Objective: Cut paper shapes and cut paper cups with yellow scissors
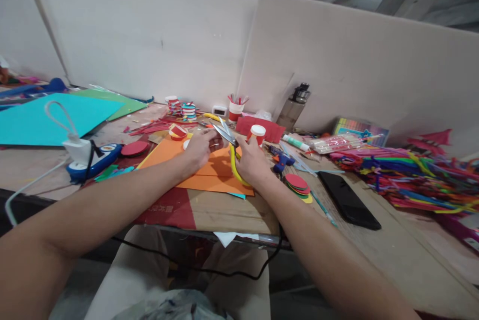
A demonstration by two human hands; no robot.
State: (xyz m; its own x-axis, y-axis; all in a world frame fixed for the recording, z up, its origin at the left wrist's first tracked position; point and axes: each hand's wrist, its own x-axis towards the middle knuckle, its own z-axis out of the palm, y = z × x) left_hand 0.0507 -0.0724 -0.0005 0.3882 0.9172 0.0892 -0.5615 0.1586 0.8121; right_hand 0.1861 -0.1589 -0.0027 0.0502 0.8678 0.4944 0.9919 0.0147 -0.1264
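Note:
My right hand point(251, 159) grips a pair of scissors point(236, 164) by its yellow handles. The metal blades stand apart and point up and to the left. Just left of the blades, my left hand point(202, 149) is closed with its fingertips together; what it holds, if anything, is too small to make out. Both hands are above sheets of orange paper point(209, 183). A red and white paper cup point(256, 134) stands behind my right hand. Beyond my left hand lies a small round red and white piece point(178, 132).
To the right lie a blue glue gun point(282, 161), stacked paper circles point(297, 184), a black phone point(349, 200) and many pipe cleaners point(407, 175). At left are a blue power strip point(95, 161) and turquoise paper point(48, 118). A bottle point(294, 108) stands by the wall.

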